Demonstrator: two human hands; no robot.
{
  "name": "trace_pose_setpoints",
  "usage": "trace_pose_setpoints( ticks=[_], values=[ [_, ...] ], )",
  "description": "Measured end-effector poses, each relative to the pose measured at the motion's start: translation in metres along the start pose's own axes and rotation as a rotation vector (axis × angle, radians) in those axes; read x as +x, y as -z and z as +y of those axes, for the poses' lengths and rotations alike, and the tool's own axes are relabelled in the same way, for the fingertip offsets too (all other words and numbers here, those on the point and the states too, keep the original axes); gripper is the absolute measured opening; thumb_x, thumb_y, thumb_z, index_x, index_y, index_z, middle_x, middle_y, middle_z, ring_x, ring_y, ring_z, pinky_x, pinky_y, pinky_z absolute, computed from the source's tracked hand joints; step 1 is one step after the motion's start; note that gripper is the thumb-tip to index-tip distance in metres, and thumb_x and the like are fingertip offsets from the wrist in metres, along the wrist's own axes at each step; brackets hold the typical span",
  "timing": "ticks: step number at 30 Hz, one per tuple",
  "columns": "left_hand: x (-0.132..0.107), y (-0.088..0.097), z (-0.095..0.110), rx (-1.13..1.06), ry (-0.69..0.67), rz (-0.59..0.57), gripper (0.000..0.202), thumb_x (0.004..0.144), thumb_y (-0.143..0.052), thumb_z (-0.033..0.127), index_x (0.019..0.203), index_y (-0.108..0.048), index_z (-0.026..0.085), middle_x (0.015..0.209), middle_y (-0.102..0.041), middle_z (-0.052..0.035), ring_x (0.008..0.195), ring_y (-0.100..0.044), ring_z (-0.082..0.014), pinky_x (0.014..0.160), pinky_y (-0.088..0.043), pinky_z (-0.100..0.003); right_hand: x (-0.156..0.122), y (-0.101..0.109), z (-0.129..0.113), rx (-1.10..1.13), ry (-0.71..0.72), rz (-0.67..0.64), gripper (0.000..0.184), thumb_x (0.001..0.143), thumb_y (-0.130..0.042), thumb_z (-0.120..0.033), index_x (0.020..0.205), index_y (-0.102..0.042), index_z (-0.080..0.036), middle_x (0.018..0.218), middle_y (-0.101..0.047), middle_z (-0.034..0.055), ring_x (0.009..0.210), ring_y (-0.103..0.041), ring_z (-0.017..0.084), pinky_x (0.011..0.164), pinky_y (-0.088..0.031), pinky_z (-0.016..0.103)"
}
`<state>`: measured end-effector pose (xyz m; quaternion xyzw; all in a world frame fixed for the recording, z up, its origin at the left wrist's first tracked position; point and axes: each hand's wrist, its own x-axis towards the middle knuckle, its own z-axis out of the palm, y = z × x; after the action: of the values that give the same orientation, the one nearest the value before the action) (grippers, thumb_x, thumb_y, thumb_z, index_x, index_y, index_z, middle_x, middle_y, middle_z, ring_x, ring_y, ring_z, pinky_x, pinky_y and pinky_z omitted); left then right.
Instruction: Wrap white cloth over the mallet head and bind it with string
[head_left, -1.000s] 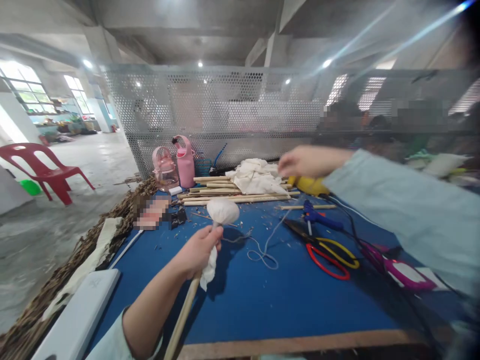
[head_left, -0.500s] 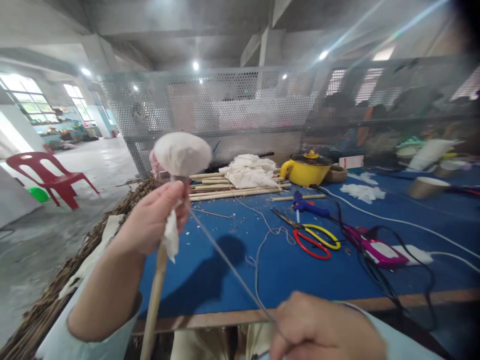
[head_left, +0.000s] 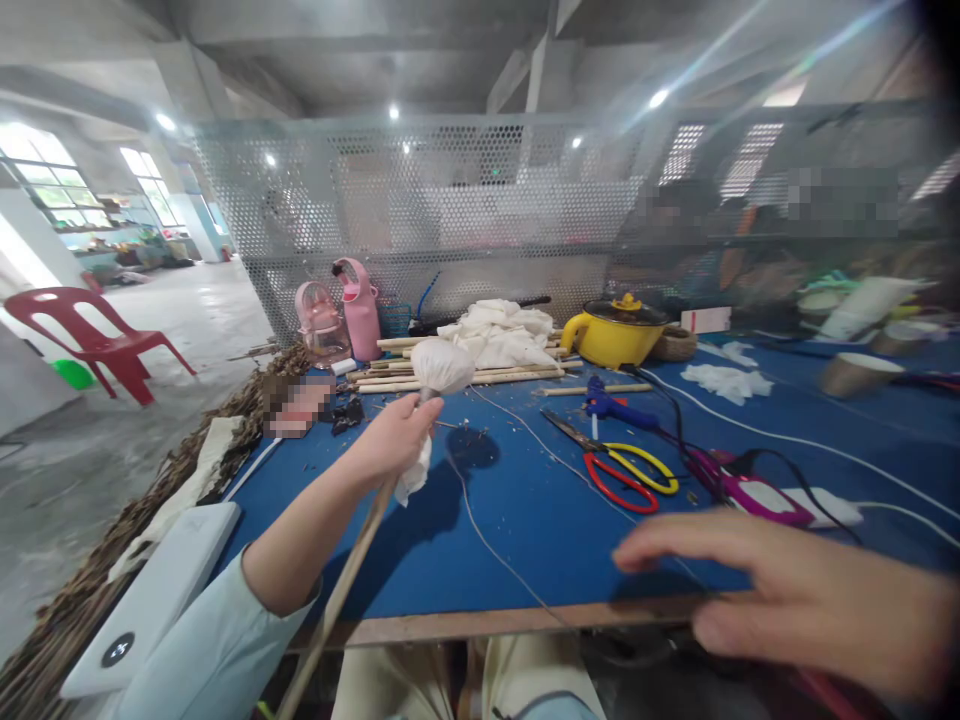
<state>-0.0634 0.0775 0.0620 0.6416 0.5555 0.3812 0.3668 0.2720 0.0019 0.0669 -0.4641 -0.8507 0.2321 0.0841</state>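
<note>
My left hand (head_left: 397,440) is closed around a wooden stick (head_left: 341,590), just under the white cloth-wrapped ball (head_left: 442,366) at its top. A loose tail of the cloth (head_left: 415,472) hangs below my fingers. The stick slants down past the table's front edge. My right hand (head_left: 810,590), somewhat blurred, is over the front right edge with thumb and fingers apart and nothing seen in it. Scissors (head_left: 626,480) with one red and one yellow handle lie beyond its fingertips. A thin string (head_left: 480,535) runs across the blue table to the front edge.
Wooden sticks (head_left: 397,383) and a heap of white cloth (head_left: 499,337) lie at the back, beside a yellow pot (head_left: 615,337). A blue glue gun (head_left: 619,412) and cables are right of centre. A white power bank (head_left: 154,600) and pink bottle (head_left: 361,318) are left.
My left hand has moved forward and right, lowering the wrapped ball. My right hand has let go of the taut string, moved right and opened. The string now hangs slack.
</note>
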Motion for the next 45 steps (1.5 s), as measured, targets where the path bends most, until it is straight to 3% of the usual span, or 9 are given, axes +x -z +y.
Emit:
trace_pose_setpoints(
  ticks=[2,5,8,13,19,33,40,44,45],
  values=[
    [0.002,-0.008,0.000,0.006,0.035,-0.028,0.038,0.081,-0.042,0.051,0.065,-0.046,0.017,0.055,-0.042,0.0035,0.049,-0.037,-0.0078,0.046,-0.029,-0.020,0.056,0.008,-0.019,0.178,0.066,-0.242,0.039,0.073,-0.059,-0.046,0.107,-0.065,-0.028,0.099,-0.066,0.0086,0.089,-0.063,0.023,0.078,-0.048,0.033],
    [0.007,-0.014,-0.007,-0.060,0.071,-0.045,0.039,0.081,-0.040,0.052,0.065,-0.047,0.017,0.055,-0.043,0.0031,0.049,-0.038,-0.0084,0.047,-0.029,-0.021,0.138,-0.004,-0.031,0.206,0.073,-0.042,0.061,0.069,-0.064,-0.043,0.123,-0.051,-0.016,0.113,-0.060,0.0120,0.099,-0.058,0.023,0.085,-0.045,0.034],
    [0.013,-0.015,-0.021,-0.149,0.089,-0.026,0.040,0.078,-0.044,0.054,0.066,-0.047,0.017,0.056,-0.044,0.0031,0.049,-0.038,-0.0082,0.047,-0.030,-0.020,0.176,-0.024,-0.032,0.131,0.072,0.063,0.056,0.073,-0.062,-0.038,0.122,-0.048,-0.013,0.109,-0.061,0.0130,0.096,-0.058,0.022,0.082,-0.044,0.033],
    [0.014,-0.010,-0.047,-0.280,0.184,-0.015,0.043,0.074,-0.048,0.060,0.071,-0.047,0.017,0.058,-0.043,0.0040,0.048,-0.039,-0.0076,0.046,-0.030,-0.019,0.114,-0.040,-0.021,-0.304,-0.046,0.080,0.009,0.079,-0.052,-0.022,0.083,-0.059,-0.019,0.085,-0.066,0.0085,0.082,-0.061,0.024,0.070,-0.043,0.032],
    [0.005,-0.014,-0.050,-0.339,0.182,-0.137,0.042,0.076,-0.047,0.059,0.074,-0.047,0.017,0.060,-0.045,0.0041,0.047,-0.039,-0.0065,0.045,-0.029,-0.018,0.031,-0.047,0.036,-0.519,-0.419,-0.074,0.011,0.079,-0.049,-0.020,0.086,-0.057,-0.017,0.085,-0.067,0.0132,0.081,-0.064,0.030,0.067,-0.045,0.038],
    [0.002,-0.017,-0.058,-0.291,0.225,-0.164,0.047,0.075,-0.044,0.063,0.072,-0.046,0.017,0.057,-0.044,0.0042,0.045,-0.036,-0.0062,0.042,-0.025,-0.019,0.050,-0.049,0.043,-0.662,-0.371,-0.025,0.020,0.074,-0.042,-0.012,0.069,-0.061,-0.019,0.068,-0.066,0.0145,0.065,-0.064,0.028,0.054,-0.037,0.034],
    [0.003,-0.016,-0.062,-0.278,0.206,-0.182,0.046,0.077,-0.043,0.062,0.074,-0.048,0.017,0.059,-0.044,0.0038,0.047,-0.036,-0.0066,0.043,-0.025,-0.019,0.040,-0.043,-0.068,-0.009,-0.156,-0.326,0.014,0.067,-0.052,-0.017,0.068,-0.064,-0.024,0.065,-0.065,0.0006,0.059,-0.058,0.014,0.048,-0.035,0.020],
    [0.001,-0.013,-0.059,-0.288,0.209,-0.174,0.045,0.076,-0.045,0.062,0.072,-0.047,0.016,0.058,-0.044,0.0040,0.046,-0.036,-0.0064,0.044,-0.024,-0.019,0.074,-0.024,-0.060,0.220,0.017,-0.530,0.026,0.065,-0.061,-0.020,0.090,-0.069,-0.023,0.070,-0.068,0.0015,0.057,-0.056,0.013,0.050,-0.037,0.020],
    [0.001,-0.012,-0.057,-0.289,0.208,-0.172,0.045,0.075,-0.045,0.061,0.071,-0.047,0.016,0.058,-0.044,0.0042,0.046,-0.036,-0.0063,0.044,-0.025,-0.019,0.091,-0.017,-0.046,0.252,0.044,-0.443,0.019,0.065,-0.062,-0.023,0.082,-0.069,-0.019,0.065,-0.066,0.0015,0.055,-0.055,0.013,0.050,-0.038,0.021]
  ],
)
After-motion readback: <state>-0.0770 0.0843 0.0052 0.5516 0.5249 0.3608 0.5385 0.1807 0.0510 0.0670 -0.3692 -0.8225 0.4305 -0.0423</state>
